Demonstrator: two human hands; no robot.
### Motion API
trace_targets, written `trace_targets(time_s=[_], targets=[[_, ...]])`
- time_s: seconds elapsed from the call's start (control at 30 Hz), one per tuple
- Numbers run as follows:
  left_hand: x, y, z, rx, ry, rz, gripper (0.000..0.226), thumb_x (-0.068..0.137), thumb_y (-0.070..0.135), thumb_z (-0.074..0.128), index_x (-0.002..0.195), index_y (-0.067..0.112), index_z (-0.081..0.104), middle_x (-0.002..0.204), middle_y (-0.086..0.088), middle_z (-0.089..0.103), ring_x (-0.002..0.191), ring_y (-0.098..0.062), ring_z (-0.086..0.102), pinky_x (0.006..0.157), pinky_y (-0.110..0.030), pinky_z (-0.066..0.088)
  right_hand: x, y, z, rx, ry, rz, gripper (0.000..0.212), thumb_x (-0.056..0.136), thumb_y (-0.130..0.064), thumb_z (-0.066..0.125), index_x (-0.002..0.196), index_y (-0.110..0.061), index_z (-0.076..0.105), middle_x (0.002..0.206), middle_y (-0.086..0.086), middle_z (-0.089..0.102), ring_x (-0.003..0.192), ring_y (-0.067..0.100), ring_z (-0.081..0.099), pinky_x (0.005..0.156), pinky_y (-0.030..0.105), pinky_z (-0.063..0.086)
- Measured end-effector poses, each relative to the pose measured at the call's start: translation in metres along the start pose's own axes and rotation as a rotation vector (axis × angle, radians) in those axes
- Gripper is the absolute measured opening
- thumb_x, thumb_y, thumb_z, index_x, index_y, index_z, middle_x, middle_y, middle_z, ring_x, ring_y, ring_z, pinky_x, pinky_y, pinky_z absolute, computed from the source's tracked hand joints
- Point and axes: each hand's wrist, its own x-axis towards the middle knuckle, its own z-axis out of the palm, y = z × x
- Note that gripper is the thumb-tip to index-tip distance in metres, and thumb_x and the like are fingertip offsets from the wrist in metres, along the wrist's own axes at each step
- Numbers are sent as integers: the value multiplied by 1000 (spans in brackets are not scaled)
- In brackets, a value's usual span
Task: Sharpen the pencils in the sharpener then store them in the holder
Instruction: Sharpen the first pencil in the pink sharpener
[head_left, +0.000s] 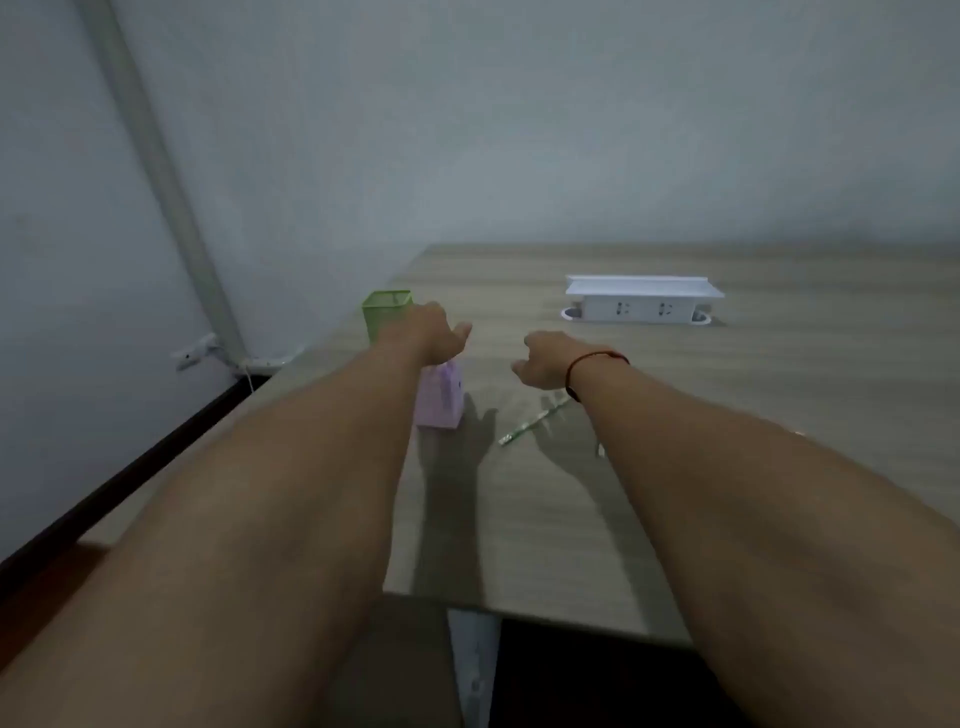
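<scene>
At six o'clock from the right hand (545, 361) lies the pencil (532, 423) — axis eight-to-two, nearer it than the left hand (431, 332); both hang loosely curled, empty.

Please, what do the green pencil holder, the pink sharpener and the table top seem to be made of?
The square green pencil holder looks like matte plastic, though blur leaves mesh metal open. The boxy pink sharpener looks like smooth plastic, judging by its even pale colour. The grey-brown table top looks like wood-grain laminate: long streaks, flat matte face, thin edge.
</scene>
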Motion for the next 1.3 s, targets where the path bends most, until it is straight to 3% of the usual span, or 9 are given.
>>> trace_targets(time_s=[0.07,0.17,0.3,0.43,0.5,0.67,0.8,0.93,1.3], targets=[[-23,-2,18,-5,-91,15,64,90,59,42,120,5,54,134,-17,53,121,-33,52,97,-36,43,-17,2,27,-20,-64,2,54,98,-39,44,143,-9,42,148,13,43,135,31,43,111,39,36],[-48,-9,43,-54,-24,68,51,85,38,60,124,6,51,131,-17,54,117,-33,53,94,-35,44,-44,1,67,1,-114,-35,47,98,-39,44,130,-7,55,139,16,53,126,32,51,105,36,41],[-72,-15,37,-80,44,67,44,80,24,62,120,6,56,121,-18,59,108,-34,57,87,-37,49,-59,-8,78,126,33,-8,44,97,-38,47,112,0,63,120,21,63,110,34,60,89,35,48],[-83,-24,28,-57,-18,60,53,78,33,65,125,13,54,122,-12,59,107,-30,58,88,-39,53,-67,-20,66,97,74,6,31,92,-5,57,122,1,59,129,22,56,118,36,57,96,36,48],[-85,-27,28,-25,-19,47,60,79,45,61,131,17,48,131,-11,53,115,-31,52,95,-42,49,-68,-22,63,95,108,9,32,93,3,48,124,4,56,131,24,54,120,38,55,98,38,46],[-99,-31,48,-86,-14,24,56,92,52,16,133,21,36,145,-14,33,129,-37,30,105,-49,27,-78,-21,68,28,90,3,32,97,3,42,126,6,55,131,24,55,121,35,56,97,36,46],[-100,-31,51,-277,71,8,40,102,22,17,132,13,41,148,-10,36,130,-30,32,104,-42,25,-85,-13,60,-64,117,-6,35,95,3,41,128,-2,54,133,18,55,121,33,55,98,39,44],[-95,-28,51,-358,92,-26,44,101,23,17,133,16,47,142,-15,43,130,-27,35,105,-39,25,-78,-5,39,-99,177,-47,38,93,2,42,127,-10,56,130,15,56,118,34,56,97,40,44],[-90,-32,57,-385,99,-39,45,101,25,18,137,21,44,144,-14,41,133,-28,33,107,-38,25,-73,-7,37,-86,219,-74,38,92,5,41,124,-8,57,126,16,57,112,35,59,93,40,48]])
